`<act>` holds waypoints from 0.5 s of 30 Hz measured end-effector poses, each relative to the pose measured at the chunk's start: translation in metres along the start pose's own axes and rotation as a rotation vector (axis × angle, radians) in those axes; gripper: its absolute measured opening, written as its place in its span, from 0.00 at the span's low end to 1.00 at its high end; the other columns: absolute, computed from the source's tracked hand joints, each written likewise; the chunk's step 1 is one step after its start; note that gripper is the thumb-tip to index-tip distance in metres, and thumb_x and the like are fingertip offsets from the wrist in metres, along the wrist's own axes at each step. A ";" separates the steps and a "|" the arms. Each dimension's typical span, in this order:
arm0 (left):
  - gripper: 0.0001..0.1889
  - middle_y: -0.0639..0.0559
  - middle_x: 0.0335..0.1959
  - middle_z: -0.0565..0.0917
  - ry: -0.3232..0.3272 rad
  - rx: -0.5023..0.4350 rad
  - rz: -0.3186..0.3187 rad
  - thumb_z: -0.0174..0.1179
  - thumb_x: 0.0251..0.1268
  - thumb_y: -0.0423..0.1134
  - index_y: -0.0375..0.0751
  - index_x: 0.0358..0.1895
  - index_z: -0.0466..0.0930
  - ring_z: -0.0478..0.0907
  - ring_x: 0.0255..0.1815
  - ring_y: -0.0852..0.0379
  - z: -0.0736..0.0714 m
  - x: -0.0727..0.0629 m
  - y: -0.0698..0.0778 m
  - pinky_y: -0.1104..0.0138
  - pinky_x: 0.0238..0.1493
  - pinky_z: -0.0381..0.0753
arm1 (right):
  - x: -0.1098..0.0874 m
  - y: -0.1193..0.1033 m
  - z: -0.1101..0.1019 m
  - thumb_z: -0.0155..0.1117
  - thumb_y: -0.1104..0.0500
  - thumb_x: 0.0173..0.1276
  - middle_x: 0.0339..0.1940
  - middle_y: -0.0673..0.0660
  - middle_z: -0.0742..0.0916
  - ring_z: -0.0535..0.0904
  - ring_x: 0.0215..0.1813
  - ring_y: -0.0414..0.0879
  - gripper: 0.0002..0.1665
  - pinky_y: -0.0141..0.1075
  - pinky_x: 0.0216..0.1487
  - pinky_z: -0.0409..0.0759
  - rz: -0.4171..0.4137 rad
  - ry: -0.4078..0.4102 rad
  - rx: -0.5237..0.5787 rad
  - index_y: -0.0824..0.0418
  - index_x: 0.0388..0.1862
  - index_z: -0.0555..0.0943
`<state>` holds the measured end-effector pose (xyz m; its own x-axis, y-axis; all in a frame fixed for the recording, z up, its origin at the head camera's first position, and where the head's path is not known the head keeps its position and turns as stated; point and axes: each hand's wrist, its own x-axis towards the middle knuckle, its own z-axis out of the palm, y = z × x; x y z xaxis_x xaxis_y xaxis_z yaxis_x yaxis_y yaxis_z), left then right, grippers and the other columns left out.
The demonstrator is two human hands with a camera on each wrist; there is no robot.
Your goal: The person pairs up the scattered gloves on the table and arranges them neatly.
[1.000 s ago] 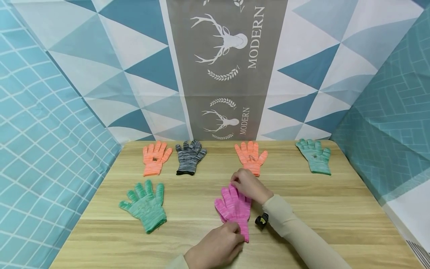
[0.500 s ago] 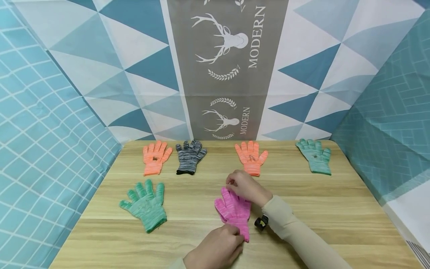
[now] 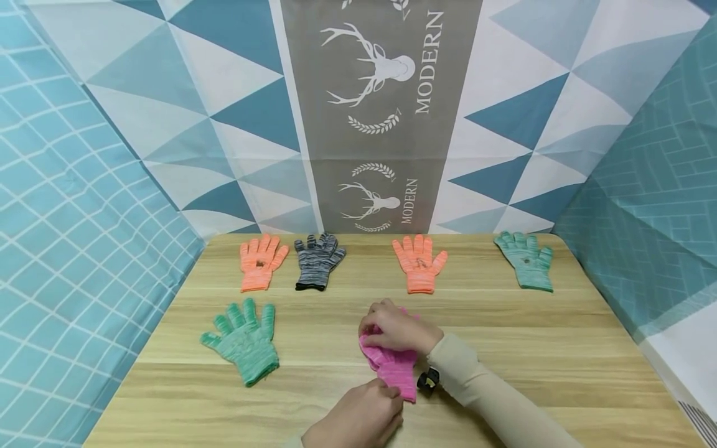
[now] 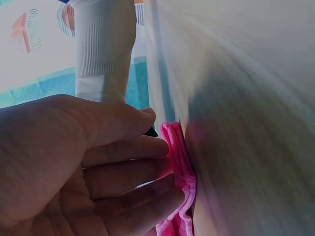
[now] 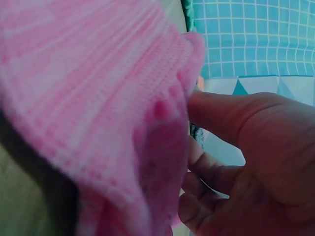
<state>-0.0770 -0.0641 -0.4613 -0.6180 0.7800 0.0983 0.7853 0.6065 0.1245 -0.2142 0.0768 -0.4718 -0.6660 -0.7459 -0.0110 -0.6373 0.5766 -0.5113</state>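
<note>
A pink knit glove [image 3: 399, 376] lies in the front middle of the table, its cuff toward the person. At the cuff edge, my left hand [image 3: 358, 414] rests its fingertips; the left wrist view shows those fingers [image 4: 133, 172] fairly straight against the layered pink cuff [image 4: 179, 167], the thumb apart from it. My right hand [image 3: 400, 328] covers most of the glove's fingers and pinches near its thumb. Seen from the right wrist, the thumb [image 5: 221, 110] meets the edge of the pink knit [image 5: 98, 98], with the other fingers bent beside it.
A green glove [image 3: 246, 342] lies to the left. Along the back are an orange glove [image 3: 260, 261], a grey-black one [image 3: 318, 261], a second orange glove [image 3: 420, 264] and another green one [image 3: 525, 260]. A black device [image 3: 428, 381] sits at the right wrist. Patterned cloth walls surround the wooden table [image 3: 168, 410].
My right hand has moved left and toward the person, from the pink glove's far fingertips to its thumb side. The left hand stays at the cuff. The other gloves have not moved.
</note>
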 end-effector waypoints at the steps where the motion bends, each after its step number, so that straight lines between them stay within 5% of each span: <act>1: 0.10 0.65 0.28 0.79 -0.004 -0.003 -0.002 0.67 0.67 0.43 0.52 0.26 0.81 0.73 0.29 0.69 0.000 -0.001 0.000 0.77 0.27 0.74 | 0.000 0.000 0.001 0.70 0.52 0.71 0.39 0.46 0.82 0.70 0.49 0.44 0.04 0.36 0.50 0.70 0.012 0.008 0.003 0.49 0.39 0.89; 9: 0.08 0.65 0.30 0.80 0.017 0.088 0.092 0.68 0.67 0.48 0.54 0.29 0.84 0.69 0.28 0.68 0.003 -0.003 0.001 0.80 0.31 0.68 | 0.006 0.004 0.002 0.74 0.56 0.68 0.32 0.44 0.84 0.72 0.40 0.40 0.05 0.33 0.44 0.74 0.026 0.129 -0.021 0.51 0.31 0.88; 15: 0.05 0.65 0.31 0.81 0.008 0.013 0.095 0.67 0.69 0.47 0.54 0.34 0.85 0.70 0.31 0.69 0.003 -0.002 0.001 0.79 0.33 0.69 | 0.007 0.006 0.004 0.74 0.55 0.67 0.31 0.43 0.83 0.73 0.39 0.40 0.04 0.33 0.43 0.75 0.042 0.128 -0.008 0.50 0.31 0.88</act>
<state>-0.0750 -0.0651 -0.4647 -0.5414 0.8326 0.1171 0.8405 0.5322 0.1014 -0.2217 0.0738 -0.4782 -0.7355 -0.6730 0.0779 -0.6109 0.6092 -0.5056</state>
